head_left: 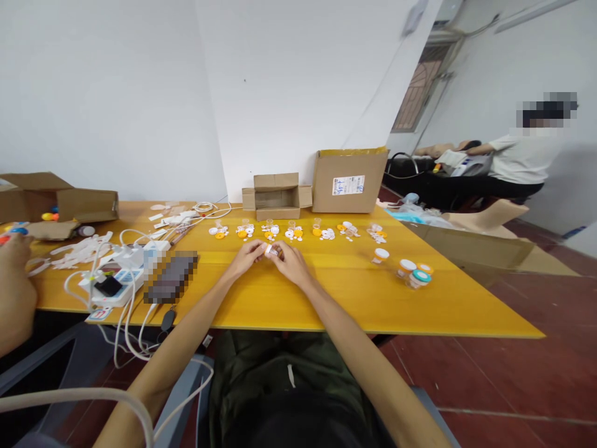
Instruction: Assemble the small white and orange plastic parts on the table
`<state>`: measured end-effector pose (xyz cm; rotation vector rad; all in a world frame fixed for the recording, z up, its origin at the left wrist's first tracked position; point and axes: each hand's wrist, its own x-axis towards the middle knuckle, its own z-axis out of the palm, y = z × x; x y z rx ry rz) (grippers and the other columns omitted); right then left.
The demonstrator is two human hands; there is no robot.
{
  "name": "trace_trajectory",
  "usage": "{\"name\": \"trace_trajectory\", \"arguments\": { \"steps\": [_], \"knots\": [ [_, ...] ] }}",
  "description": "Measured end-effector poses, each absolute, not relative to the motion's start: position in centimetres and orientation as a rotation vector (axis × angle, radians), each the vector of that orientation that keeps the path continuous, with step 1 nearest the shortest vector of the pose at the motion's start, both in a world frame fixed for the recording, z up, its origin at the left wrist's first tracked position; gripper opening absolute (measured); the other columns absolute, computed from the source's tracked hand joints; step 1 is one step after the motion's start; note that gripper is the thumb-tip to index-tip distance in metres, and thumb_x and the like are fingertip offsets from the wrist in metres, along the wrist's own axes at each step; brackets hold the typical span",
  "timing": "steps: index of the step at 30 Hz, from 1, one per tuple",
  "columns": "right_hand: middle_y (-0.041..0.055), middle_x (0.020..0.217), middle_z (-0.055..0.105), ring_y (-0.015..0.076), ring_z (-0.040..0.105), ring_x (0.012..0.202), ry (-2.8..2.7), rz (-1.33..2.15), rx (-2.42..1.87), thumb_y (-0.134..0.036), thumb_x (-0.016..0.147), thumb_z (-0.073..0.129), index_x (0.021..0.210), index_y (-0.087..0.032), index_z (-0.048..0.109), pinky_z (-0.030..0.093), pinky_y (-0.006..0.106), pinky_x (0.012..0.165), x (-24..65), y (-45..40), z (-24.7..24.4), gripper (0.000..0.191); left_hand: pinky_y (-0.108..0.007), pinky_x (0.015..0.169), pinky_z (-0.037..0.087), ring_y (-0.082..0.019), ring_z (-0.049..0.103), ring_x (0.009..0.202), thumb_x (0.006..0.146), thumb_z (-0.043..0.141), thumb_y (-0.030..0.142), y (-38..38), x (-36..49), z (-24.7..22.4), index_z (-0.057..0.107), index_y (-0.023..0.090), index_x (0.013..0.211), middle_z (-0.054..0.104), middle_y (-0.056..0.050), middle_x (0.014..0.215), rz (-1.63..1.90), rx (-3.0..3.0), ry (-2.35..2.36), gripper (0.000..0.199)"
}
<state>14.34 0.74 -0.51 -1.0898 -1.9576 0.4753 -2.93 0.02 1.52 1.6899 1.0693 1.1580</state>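
Both hands meet over the yellow table [298,298], near its middle. Between them is a small white and orange piece [269,250], partly covered by fingers. My right hand [290,261] has its fingers pressed round this piece, and my left hand [248,256] is closed at its left side, fingertips close to it. Behind the hands runs a row of small piles of white and orange parts [293,234] with clear little jars [317,223]. To the right stand several lidded jars, one with a white lid [381,254] and one with a teal lid [421,276].
An open small carton [277,199] and a larger box [347,183] stand at the back. At left are a power strip [125,283], cables, a dark phone [171,277], white strips [81,251] and another person's hand [16,286]. A person [525,152] sits far right.
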Motion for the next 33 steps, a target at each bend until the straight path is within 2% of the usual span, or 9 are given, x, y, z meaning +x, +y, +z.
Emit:
{"name": "trace_trajectory", "arguments": {
  "steps": [8, 13, 17, 21, 24, 30, 33],
  "knots": [
    [0.0012, 0.087, 0.072, 0.019, 0.065, 0.073, -1.947, 0.543, -1.101, -0.037, 0.089, 0.06, 0.101, -0.025, 0.068, 0.05, 0.03, 0.071, 14.4, 0.6, -0.3, 0.019, -0.027, 0.066, 0.045, -0.018, 0.059, 0.076, 0.078, 0.072, 0.05, -0.1, -3.1, 1.5, 0.074, 0.019, 0.089, 0.072, -0.004, 0.086, 1.19, 1.658, 1.075, 0.033],
    [0.0008, 0.084, 0.071, 0.0184, 0.064, 0.071, -1.923, 0.585, -1.078, -0.038, 0.089, 0.059, 0.097, -0.025, 0.067, 0.049, 0.03, 0.068, 14.4, 0.7, -0.2, 0.018, -0.031, 0.078, 0.05, -0.023, 0.065, 0.092, 0.078, 0.074, 0.045, 0.3, -3.4, 1.1, 0.077, 0.021, 0.098, 0.076, -0.007, 0.101, 1.194, 1.681, 1.056, 0.032],
    [0.0, 0.08, 0.069, 0.0167, 0.063, 0.066, -1.901, 0.698, -1.03, -0.039, 0.09, 0.059, 0.093, -0.024, 0.065, 0.05, 0.028, 0.064, 14.4, 1.2, -0.5, 0.017, -0.036, 0.092, 0.05, -0.023, 0.066, 0.099, 0.079, 0.074, 0.043, 0.5, -3.6, 0.8, 0.077, 0.021, 0.102, 0.076, -0.008, 0.107, 1.198, 1.739, 1.035, 0.032],
    [-0.0016, 0.074, 0.066, 0.0147, 0.06, 0.059, -1.853, 0.915, -0.934, -0.043, 0.09, 0.059, 0.09, -0.023, 0.063, 0.05, 0.027, 0.058, 14.6, 1.9, -1.0, 0.021, -0.039, 0.098, 0.049, -0.024, 0.066, 0.102, 0.08, 0.073, 0.043, 0.5, -3.7, 1.0, 0.078, 0.021, 0.105, 0.075, -0.009, 0.11, 1.191, 1.808, 1.021, 0.033],
    [-0.0012, 0.073, 0.067, 0.0134, 0.059, 0.056, -1.808, 1.078, -0.848, -0.048, 0.089, 0.059, 0.085, -0.022, 0.063, 0.051, 0.027, 0.058, 14.7, 2.3, -1.3, 0.026, -0.04, 0.101, 0.048, -0.025, 0.066, 0.105, 0.081, 0.074, 0.045, 0.4, -3.7, 1.1, 0.079, 0.021, 0.105, 0.075, -0.009, 0.109, 1.195, 1.837, 0.976, 0.034],
    [0.0018, 0.076, 0.071, 0.0151, 0.063, 0.063, -1.766, 1.25, -0.78, -0.056, 0.085, 0.063, 0.083, -0.02, 0.066, 0.052, 0.029, 0.065, 15.1, 2.7, -1.0, 0.036, -0.041, 0.101, 0.048, -0.025, 0.066, 0.104, 0.079, 0.076, 0.044, 0.2, -3.7, 1.3, 0.079, 0.022, 0.106, 0.075, -0.009, 0.108, 1.191, 1.813, 0.956, 0.035],
    [0.0026, 0.081, 0.072, 0.0169, 0.066, 0.073, -1.765, 1.305, -0.745, -0.058, 0.082, 0.067, 0.084, -0.021, 0.067, 0.053, 0.03, 0.072, 15.4, 2.7, -0.8, 0.038, -0.04, 0.1, 0.049, -0.024, 0.067, 0.103, 0.076, 0.079, 0.043, 0.0, -3.6, 1.4, 0.078, 0.022, 0.108, 0.076, -0.008, 0.108, 1.204, 1.744, 0.971, 0.038]
  ]
}}
